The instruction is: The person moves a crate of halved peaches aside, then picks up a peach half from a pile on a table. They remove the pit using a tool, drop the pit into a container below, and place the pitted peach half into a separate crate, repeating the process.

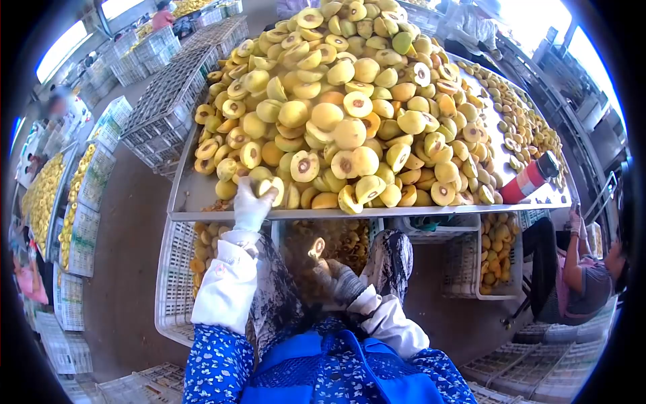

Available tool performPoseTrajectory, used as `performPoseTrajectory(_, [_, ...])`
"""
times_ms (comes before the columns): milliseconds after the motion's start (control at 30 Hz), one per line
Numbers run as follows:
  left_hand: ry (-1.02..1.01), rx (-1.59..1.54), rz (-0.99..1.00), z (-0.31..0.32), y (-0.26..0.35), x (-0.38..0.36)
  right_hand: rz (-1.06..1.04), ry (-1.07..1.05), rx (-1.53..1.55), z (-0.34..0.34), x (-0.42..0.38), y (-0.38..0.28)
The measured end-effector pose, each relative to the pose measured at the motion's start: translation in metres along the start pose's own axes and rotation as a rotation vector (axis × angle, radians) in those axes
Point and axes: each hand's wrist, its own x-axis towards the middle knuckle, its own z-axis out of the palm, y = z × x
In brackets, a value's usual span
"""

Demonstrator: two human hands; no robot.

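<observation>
A large heap of halved yellow peaches (350, 135), many with brown pits showing, lies on the metal table (404, 213). My left hand (252, 206), in a pale glove, reaches over the near edge with its fingers closed on a peach half (272, 190). Lower down, between my knees, my right hand (336, 279) wears a grey glove. Its fingers are closed at another peach half (316, 248), cut side showing, over a crate of peach pieces (356, 236) under the table.
Crates with peaches stand under the table at left (176, 283) and right (452, 269). A red and black bottle (530, 178) lies on the table's right. Stacked crates (165, 114) stand at far left. A co-worker (582, 276) sits at right; another person (471, 30) is beyond the heap.
</observation>
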Motion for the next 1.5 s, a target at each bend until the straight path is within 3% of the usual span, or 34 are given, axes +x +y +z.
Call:
performPoseTrajectory(67, [0.034, -0.522, -0.102, -0.011, 0.010, -0.004, -0.091, 0.049, -0.587, 0.000, 0.005, -0.020])
performPoseTrajectory(100, [-0.058, -0.805, -0.378, -0.028, 0.025, -0.011, -0.136, 0.076, -0.880, 0.002, 0.007, -0.025])
performPoseTrajectory(167, [-0.323, -1.324, -0.441, -0.039, 0.007, -0.025, -0.023, 0.194, -0.593, 0.011, 0.003, -0.014])
performPoseTrajectory(233, [-0.174, -1.573, -0.629, -0.037, 0.022, -0.055, 0.150, 0.223, -0.226, 0.015, 0.007, 0.041])
performPoseTrajectory(267, [0.115, -1.678, -0.896, -0.035, 0.036, -0.065, 0.169, 0.221, -0.111, 0.014, 0.011, 0.043])
performPoseTrajectory(300, [-0.280, -1.633, -0.651, -0.043, 0.028, -0.078, 0.188, 0.221, 0.004, 0.013, 0.015, 0.048])
performPoseTrajectory(367, [-0.330, -1.709, -0.737, -0.040, 0.020, -0.103, 0.158, 0.227, 0.120, 0.009, -0.001, 0.039])
performPoseTrajectory(433, [-0.313, -1.562, -0.764, -0.027, 0.023, -0.118, 0.084, 0.223, 0.021, -0.001, 0.000, 0.047])
performPoseTrajectory(500, [-0.279, -1.417, -0.681, -0.017, 0.043, -0.132, -0.100, 0.212, -0.153, -0.009, -0.005, 0.004])
performPoseTrajectory(533, [-0.399, -1.477, -0.591, -0.004, 0.015, -0.138, -0.027, 0.141, -0.359, -0.013, -0.012, -0.034])
performPoseTrajectory(633, [-0.133, -0.890, -0.351, 0.017, 0.030, -0.151, -0.307, 0.201, -0.342, -0.007, -0.008, -0.067])
performPoseTrajectory(667, [-0.163, -0.858, -0.381, 0.008, 0.058, -0.153, -0.320, 0.217, -0.375, -0.005, -0.003, -0.067])
performPoseTrajectory(767, [-0.222, -0.742, -0.345, 0.014, 0.046, -0.155, -0.313, 0.183, -0.506, -0.003, 0.014, -0.065])
performPoseTrajectory(833, [-0.167, -0.449, -0.165, 0.015, 0.041, -0.154, -0.240, 0.056, -0.632, -0.004, 0.022, -0.066])
performPoseTrajectory(867, [-0.155, -0.493, -0.245, 0.021, 0.028, -0.155, -0.139, 0.024, -0.753, 0.000, 0.023, -0.072])
performPoseTrajectory(967, [-0.139, -0.721, -0.417, 0.024, 0.014, -0.159, -0.449, 0.090, -0.708, 0.007, 0.017, -0.063])
performPoseTrajectory(1000, [-0.140, -0.774, -0.439, 0.026, 0.013, -0.160, -0.351, 0.113, -0.856, 0.010, 0.017, -0.056])
performPoseTrajectory(1100, [-0.091, -0.782, -0.534, 0.029, 0.027, -0.158, -0.287, 0.191, -0.719, 0.014, 0.017, -0.037])
performPoseTrajectory(1133, [-0.066, -0.757, -0.568, 0.030, 0.032, -0.155, -0.177, 0.159, -0.766, 0.016, 0.011, -0.044])
performPoseTrajectory(1167, [-0.134, -0.893, -0.630, 0.040, -0.021, -0.149, -0.170, 0.106, -0.700, 0.015, 0.002, -0.044])
performPoseTrajectory(1233, [-0.214, -1.144, -0.666, 0.041, -0.040, -0.146, -0.261, 0.108, -0.430, 0.016, -0.011, -0.025])
performPoseTrajectory(1333, [-0.122, -0.829, -0.457, 0.021, 0.033, -0.151, -0.067, 0.091, -0.514, 0.010, -0.024, -0.046])
performPoseTrajectory(1367, [-0.120, -0.824, -0.474, 0.021, 0.036, -0.152, -0.028, 0.106, -0.573, 0.009, -0.025, -0.049])
performPoseTrajectory(1500, [-0.117, -0.696, -0.432, 0.027, 0.038, -0.154, -0.220, 0.162, -0.629, 0.006, -0.007, -0.012])
